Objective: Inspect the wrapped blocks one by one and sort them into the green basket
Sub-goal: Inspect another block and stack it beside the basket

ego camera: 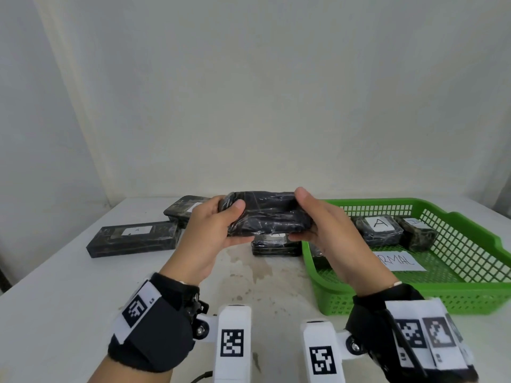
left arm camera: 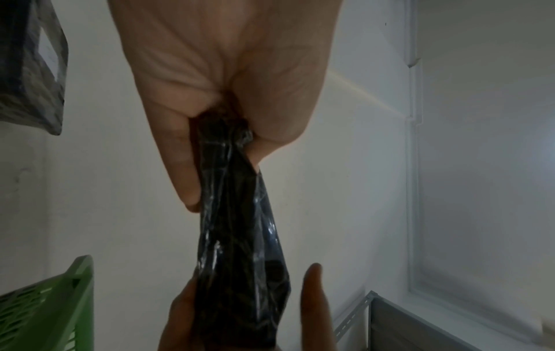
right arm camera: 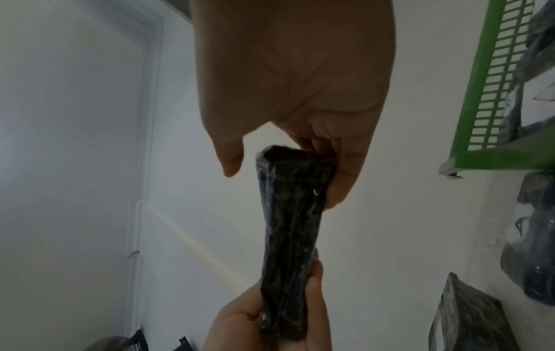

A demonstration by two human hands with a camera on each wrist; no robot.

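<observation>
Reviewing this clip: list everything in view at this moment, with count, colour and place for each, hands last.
Held wrapped block: one, black in clear film, lifted above the table between both hands.
Wrapped blocks on the table: three, black; a long one at left with a white label, one behind it, one below the held block.
Green basket: one, on the table at right.
Wrapped blocks in the basket: at least two, black; one labelled A, one beside it.
Paper sign: one, white, on the basket floor, partly hidden.
Table: one, white, stained near the middle.
Wall: white, behind the table.
Wrist cameras: two, white, with black markers, at bottom.
Left hand: grips the block's left end.
Right hand: grips its right end.
</observation>
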